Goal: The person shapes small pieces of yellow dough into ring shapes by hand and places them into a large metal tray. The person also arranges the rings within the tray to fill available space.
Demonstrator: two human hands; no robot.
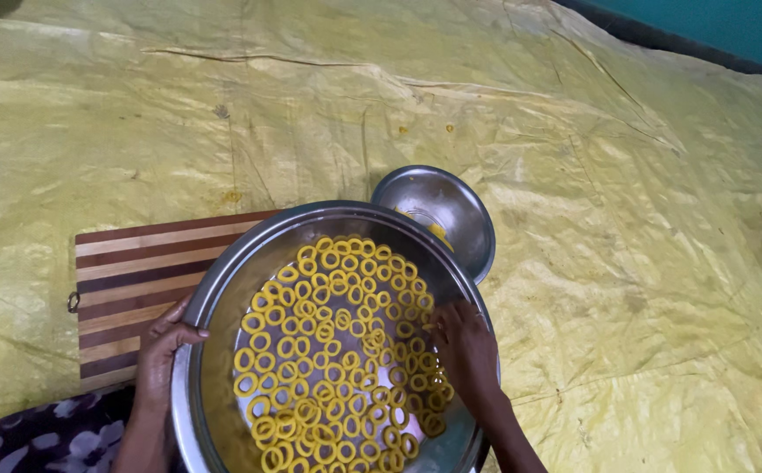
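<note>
Left hand [164, 350] is clamped on the left rim of the big round steel pan [223, 289], thumb hooked over the edge. Right hand [467, 350] is down inside that pan on its right side, fingers loosely spread and resting flat on the yellow ring-shaped snack pieces [328, 350], not pinching any of them as far as I can see. Those rings cover most of the pan's floor in one layer.

Poking out from under the pan's left side is a striped brown-and-cream wooden board [127, 280]. Just past the pan's upper right rim sits a smaller steel bowl [446, 206]. All of it rests on a wrinkled yellow plastic sheet [617, 219]. Dark floral fabric [39, 438] shows at the pan's lower left.
</note>
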